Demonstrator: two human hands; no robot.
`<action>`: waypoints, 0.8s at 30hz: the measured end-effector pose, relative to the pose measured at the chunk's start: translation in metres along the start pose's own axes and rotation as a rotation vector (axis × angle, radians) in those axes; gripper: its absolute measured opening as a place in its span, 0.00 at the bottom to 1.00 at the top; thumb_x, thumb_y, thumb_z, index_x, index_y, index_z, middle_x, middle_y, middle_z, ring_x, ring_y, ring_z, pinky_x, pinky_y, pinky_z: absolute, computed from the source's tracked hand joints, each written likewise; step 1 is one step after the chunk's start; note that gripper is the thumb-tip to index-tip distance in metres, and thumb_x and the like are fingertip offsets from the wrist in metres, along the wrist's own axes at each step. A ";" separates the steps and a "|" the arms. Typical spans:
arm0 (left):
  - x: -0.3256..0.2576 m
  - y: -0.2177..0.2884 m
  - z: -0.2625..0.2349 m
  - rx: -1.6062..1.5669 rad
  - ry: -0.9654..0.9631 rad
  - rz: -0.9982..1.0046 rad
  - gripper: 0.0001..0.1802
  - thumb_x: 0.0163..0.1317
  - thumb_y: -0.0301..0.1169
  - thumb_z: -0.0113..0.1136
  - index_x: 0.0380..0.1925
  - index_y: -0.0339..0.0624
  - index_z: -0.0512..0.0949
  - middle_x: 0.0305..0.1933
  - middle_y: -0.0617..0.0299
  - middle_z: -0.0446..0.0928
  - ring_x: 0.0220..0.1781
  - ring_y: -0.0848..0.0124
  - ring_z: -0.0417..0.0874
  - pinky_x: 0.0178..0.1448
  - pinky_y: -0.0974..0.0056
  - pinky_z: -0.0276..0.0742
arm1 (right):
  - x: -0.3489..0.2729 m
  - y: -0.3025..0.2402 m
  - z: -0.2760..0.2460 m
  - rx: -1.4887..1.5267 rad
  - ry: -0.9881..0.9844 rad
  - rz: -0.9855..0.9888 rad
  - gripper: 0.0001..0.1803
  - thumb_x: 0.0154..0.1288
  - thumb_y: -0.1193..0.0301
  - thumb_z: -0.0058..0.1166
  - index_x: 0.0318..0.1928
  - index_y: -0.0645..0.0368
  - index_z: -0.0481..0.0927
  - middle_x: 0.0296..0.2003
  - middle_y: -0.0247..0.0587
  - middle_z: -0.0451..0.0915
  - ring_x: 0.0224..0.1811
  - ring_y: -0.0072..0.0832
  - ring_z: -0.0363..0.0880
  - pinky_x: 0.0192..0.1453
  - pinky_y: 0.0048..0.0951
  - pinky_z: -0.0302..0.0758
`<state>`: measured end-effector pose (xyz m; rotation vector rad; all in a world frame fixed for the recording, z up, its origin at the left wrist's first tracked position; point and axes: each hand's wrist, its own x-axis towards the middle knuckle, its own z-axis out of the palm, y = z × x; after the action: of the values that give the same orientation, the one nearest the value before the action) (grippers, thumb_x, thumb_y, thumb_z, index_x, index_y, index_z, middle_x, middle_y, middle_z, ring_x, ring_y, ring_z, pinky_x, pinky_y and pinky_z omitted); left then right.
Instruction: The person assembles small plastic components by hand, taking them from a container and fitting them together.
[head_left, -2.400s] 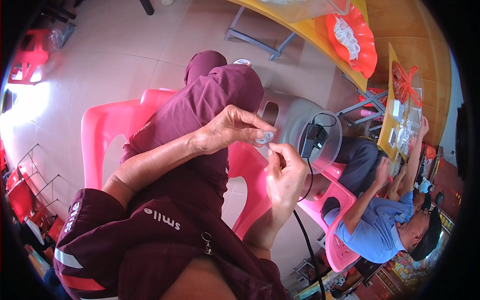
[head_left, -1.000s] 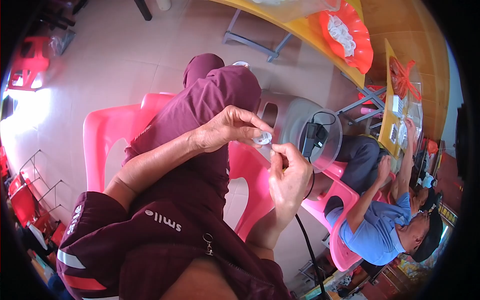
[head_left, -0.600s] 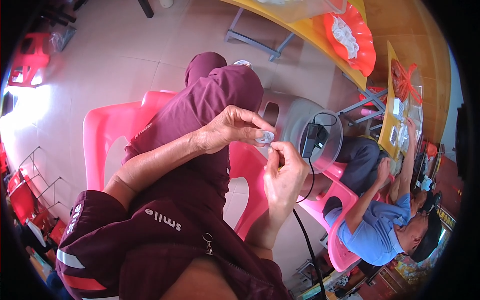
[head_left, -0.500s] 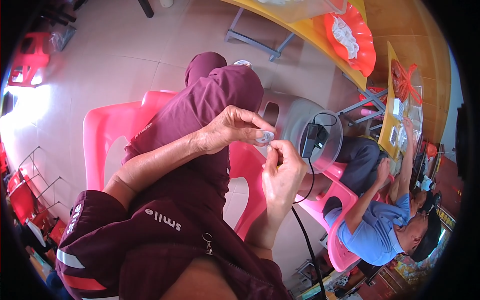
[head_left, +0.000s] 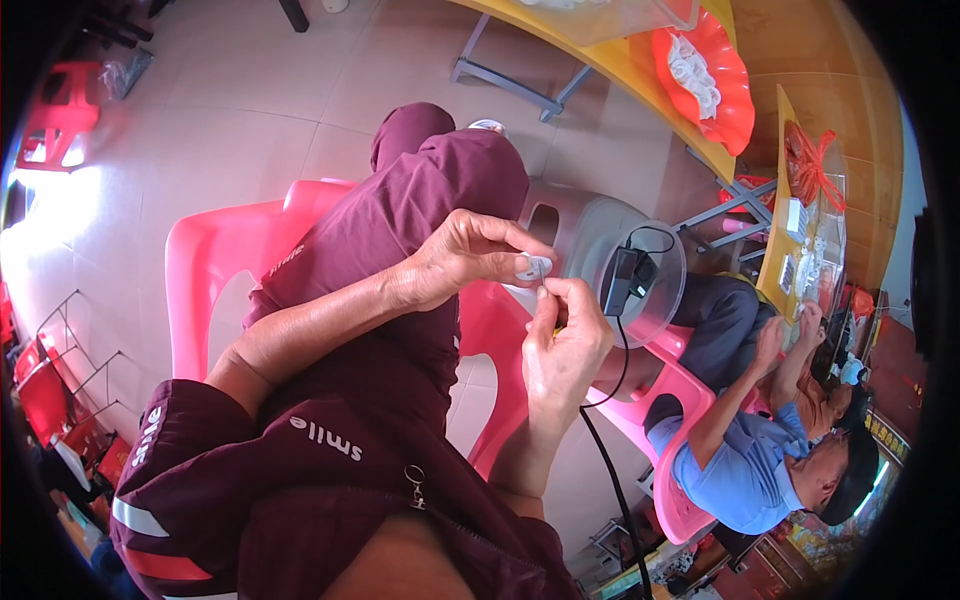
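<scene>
And here it is, the small round white plastic piece point(head_left: 536, 268), up between two sets of fingertips with nothing seen beneath to catch it. The danger now looks like a slip: so little of its rim is gripped that an off-centre push from the right could probably tip it out and send it down past the pink plastic chair point(head_left: 195, 250). The thin grey sliver point(head_left: 543, 283) at its near edge might bend or skid off too, if pressed at a slant. And watch that long black cable point(head_left: 605, 460), passing near the right wrist; a wide elbow might tug the black box-shaped adapter point(head_left: 622, 280) in the clear round plastic tub point(head_left: 682, 285).

To the hands: the left hand point(head_left: 450, 262) pinches the white piece narrowly, thumb against forefinger. The right hand point(head_left: 565, 350) is drawn in just as tight, apparently around the sliver, though it is too small to identify
</scene>
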<state>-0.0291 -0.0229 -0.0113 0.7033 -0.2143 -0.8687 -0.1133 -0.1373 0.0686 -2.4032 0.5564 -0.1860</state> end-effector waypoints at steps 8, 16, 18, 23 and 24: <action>0.001 -0.004 0.000 0.068 0.008 0.043 0.11 0.62 0.22 0.58 0.45 0.34 0.79 0.41 0.61 0.79 0.44 0.75 0.80 0.53 0.69 0.77 | 0.002 -0.002 0.005 -0.104 0.039 -0.074 0.06 0.54 0.83 0.55 0.33 0.61 0.75 0.29 0.47 0.79 0.28 0.45 0.79 0.30 0.39 0.73; 0.000 -0.003 -0.005 0.088 -0.014 -0.029 0.11 0.62 0.23 0.58 0.44 0.36 0.80 0.39 0.64 0.79 0.42 0.76 0.80 0.50 0.70 0.78 | 0.008 0.007 0.000 -0.064 -0.077 -0.077 0.05 0.54 0.83 0.54 0.29 0.62 0.72 0.25 0.47 0.77 0.26 0.47 0.77 0.28 0.42 0.70; -0.001 -0.003 -0.005 0.089 -0.010 -0.037 0.11 0.62 0.23 0.59 0.44 0.37 0.80 0.39 0.64 0.79 0.42 0.76 0.80 0.49 0.70 0.78 | 0.009 0.008 -0.002 -0.055 -0.098 -0.078 0.06 0.54 0.83 0.54 0.28 0.62 0.71 0.24 0.48 0.77 0.26 0.47 0.77 0.28 0.43 0.69; -0.001 -0.005 -0.005 0.091 0.013 -0.087 0.10 0.62 0.24 0.59 0.43 0.37 0.81 0.39 0.64 0.80 0.41 0.76 0.80 0.49 0.71 0.79 | 0.012 0.012 -0.005 -0.029 -0.151 -0.071 0.05 0.54 0.83 0.54 0.28 0.63 0.71 0.23 0.50 0.76 0.23 0.47 0.76 0.26 0.41 0.68; -0.001 -0.006 -0.005 0.092 0.011 -0.087 0.10 0.62 0.24 0.59 0.43 0.37 0.81 0.39 0.64 0.80 0.41 0.76 0.80 0.49 0.71 0.79 | 0.012 0.014 -0.006 -0.028 -0.148 -0.072 0.05 0.54 0.83 0.54 0.28 0.63 0.71 0.23 0.50 0.76 0.23 0.47 0.76 0.26 0.41 0.68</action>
<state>-0.0316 -0.0227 -0.0187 0.8080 -0.2165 -0.9419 -0.1090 -0.1557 0.0641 -2.4417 0.4079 -0.0300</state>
